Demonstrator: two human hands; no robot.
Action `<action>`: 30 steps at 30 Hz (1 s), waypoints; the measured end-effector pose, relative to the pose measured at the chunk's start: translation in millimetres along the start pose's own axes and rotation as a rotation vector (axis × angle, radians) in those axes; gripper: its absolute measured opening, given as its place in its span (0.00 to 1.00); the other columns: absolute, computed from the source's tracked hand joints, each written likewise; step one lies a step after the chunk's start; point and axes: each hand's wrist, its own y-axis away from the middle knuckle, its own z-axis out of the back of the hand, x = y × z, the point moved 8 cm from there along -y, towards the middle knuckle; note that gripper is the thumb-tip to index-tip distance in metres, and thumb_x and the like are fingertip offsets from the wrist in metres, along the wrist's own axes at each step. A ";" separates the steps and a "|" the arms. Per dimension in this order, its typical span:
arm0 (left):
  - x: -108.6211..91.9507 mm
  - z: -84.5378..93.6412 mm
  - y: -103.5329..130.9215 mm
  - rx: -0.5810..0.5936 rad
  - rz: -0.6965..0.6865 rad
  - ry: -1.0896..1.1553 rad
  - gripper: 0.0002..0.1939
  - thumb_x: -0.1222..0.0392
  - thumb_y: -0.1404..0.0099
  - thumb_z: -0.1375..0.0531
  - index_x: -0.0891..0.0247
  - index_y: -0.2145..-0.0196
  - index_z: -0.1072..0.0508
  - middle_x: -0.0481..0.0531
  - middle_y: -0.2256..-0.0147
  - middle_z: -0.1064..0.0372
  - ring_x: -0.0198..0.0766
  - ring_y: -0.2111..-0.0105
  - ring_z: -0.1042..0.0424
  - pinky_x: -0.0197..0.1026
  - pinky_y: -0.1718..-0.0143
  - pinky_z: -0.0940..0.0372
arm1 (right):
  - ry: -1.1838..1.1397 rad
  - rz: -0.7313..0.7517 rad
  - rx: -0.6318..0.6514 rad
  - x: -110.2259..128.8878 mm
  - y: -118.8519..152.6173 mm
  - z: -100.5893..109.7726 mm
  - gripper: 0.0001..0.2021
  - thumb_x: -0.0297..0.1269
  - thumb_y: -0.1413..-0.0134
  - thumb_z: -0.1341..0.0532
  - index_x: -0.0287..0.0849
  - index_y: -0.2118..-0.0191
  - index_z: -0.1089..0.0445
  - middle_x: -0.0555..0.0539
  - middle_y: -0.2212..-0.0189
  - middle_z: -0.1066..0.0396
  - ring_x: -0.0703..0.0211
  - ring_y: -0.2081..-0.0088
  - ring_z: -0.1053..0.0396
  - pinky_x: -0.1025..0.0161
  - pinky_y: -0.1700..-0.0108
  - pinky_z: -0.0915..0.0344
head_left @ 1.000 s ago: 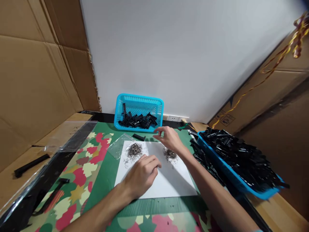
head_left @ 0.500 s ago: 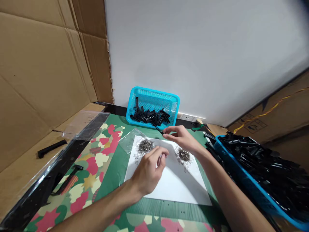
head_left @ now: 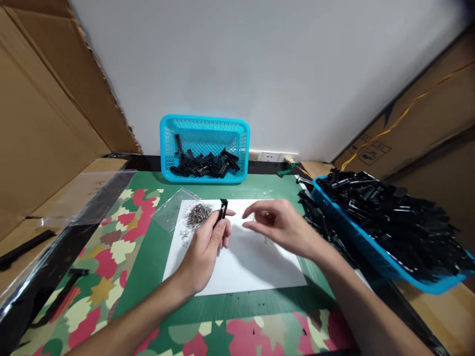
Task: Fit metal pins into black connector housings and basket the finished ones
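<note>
My left hand (head_left: 208, 242) grips a small black plastic part (head_left: 222, 210), which stands up between thumb and fingers. To its right, my right hand (head_left: 282, 225) hovers over a white sheet (head_left: 241, 272), thumb and fingers apart with nothing between them. A pile of tiny metal pieces (head_left: 199, 214) lies on the sheet's left side. Another small metal pile on the right is mostly hidden behind my right hand. Behind the sheet, a blue basket (head_left: 204, 178) holds several black parts (head_left: 208, 164).
A larger blue basket (head_left: 374, 252) heaped with black parts stands at the right. Loose black parts lie beside it. A clear plastic bag (head_left: 170, 207) touches the sheet's left. Cardboard (head_left: 37, 79) stands at left, and a power socket (head_left: 270, 156) sits behind.
My right hand has come back from near the small basket and holds no black part. A black part now shows in my left hand. The camera view has shifted.
</note>
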 end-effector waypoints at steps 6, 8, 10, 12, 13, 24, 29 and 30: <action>13.9 -7.4 6.1 0.121 0.123 -0.012 0.28 0.42 0.22 0.46 0.65 0.36 0.30 0.42 0.74 0.52 0.32 0.76 0.51 0.36 0.76 0.53 | 0.160 -0.148 0.123 -54.7 33.6 28.2 0.09 0.42 0.38 0.32 0.46 0.67 0.17 0.54 0.81 0.38 0.65 0.79 0.47 0.64 0.77 0.52; 18.9 -6.7 8.1 0.117 0.158 -0.042 0.30 0.41 0.23 0.44 0.66 0.35 0.31 0.42 0.74 0.54 0.32 0.75 0.53 0.36 0.76 0.55 | 0.155 -0.179 0.112 -64.9 40.1 25.6 0.09 0.40 0.38 0.32 0.46 0.67 0.16 0.54 0.81 0.38 0.66 0.80 0.48 0.64 0.77 0.53; 23.2 -4.7 9.3 0.102 0.188 -0.068 0.31 0.41 0.23 0.44 0.64 0.33 0.33 0.43 0.74 0.53 0.33 0.74 0.53 0.37 0.75 0.55 | 0.148 -0.195 0.122 -70.9 42.5 19.1 0.08 0.39 0.39 0.32 0.46 0.66 0.16 0.54 0.81 0.39 0.66 0.80 0.48 0.64 0.78 0.53; 26.6 -3.3 9.7 0.100 0.213 -0.081 0.31 0.42 0.23 0.43 0.62 0.32 0.34 0.43 0.74 0.52 0.33 0.74 0.53 0.37 0.74 0.55 | 0.148 -0.203 0.148 -75.2 42.6 12.7 0.06 0.38 0.40 0.31 0.46 0.66 0.16 0.55 0.81 0.40 0.66 0.79 0.47 0.64 0.77 0.53; 27.5 -2.8 9.7 0.101 0.220 -0.086 0.30 0.42 0.24 0.43 0.61 0.32 0.34 0.43 0.74 0.51 0.33 0.74 0.52 0.37 0.74 0.55 | 0.152 -0.208 0.160 -77.3 42.6 10.4 0.05 0.37 0.41 0.31 0.46 0.67 0.16 0.55 0.81 0.41 0.66 0.79 0.47 0.65 0.77 0.52; 20.6 -11.0 7.7 0.155 0.241 -0.010 0.27 0.44 0.23 0.43 0.50 0.31 0.40 0.39 0.77 0.53 0.32 0.78 0.55 0.35 0.77 0.58 | 0.108 -0.123 0.238 -62.0 45.9 0.9 0.06 0.35 0.35 0.36 0.46 0.63 0.19 0.54 0.78 0.32 0.65 0.78 0.41 0.65 0.75 0.48; 15.0 -14.3 7.2 0.192 0.211 -0.045 0.19 0.43 0.24 0.42 0.58 0.48 0.23 0.40 0.77 0.56 0.31 0.78 0.54 0.36 0.77 0.58 | 0.041 -0.109 0.180 -48.4 44.4 5.7 0.10 0.41 0.31 0.37 0.44 0.63 0.22 0.56 0.80 0.47 0.65 0.77 0.52 0.64 0.75 0.54; 13.4 -14.9 7.3 0.195 0.203 -0.059 0.19 0.43 0.24 0.43 0.59 0.49 0.22 0.41 0.77 0.54 0.31 0.78 0.53 0.36 0.77 0.57 | 0.022 -0.095 0.146 -44.3 43.8 6.5 0.11 0.42 0.31 0.37 0.44 0.63 0.22 0.56 0.79 0.48 0.65 0.76 0.52 0.64 0.75 0.53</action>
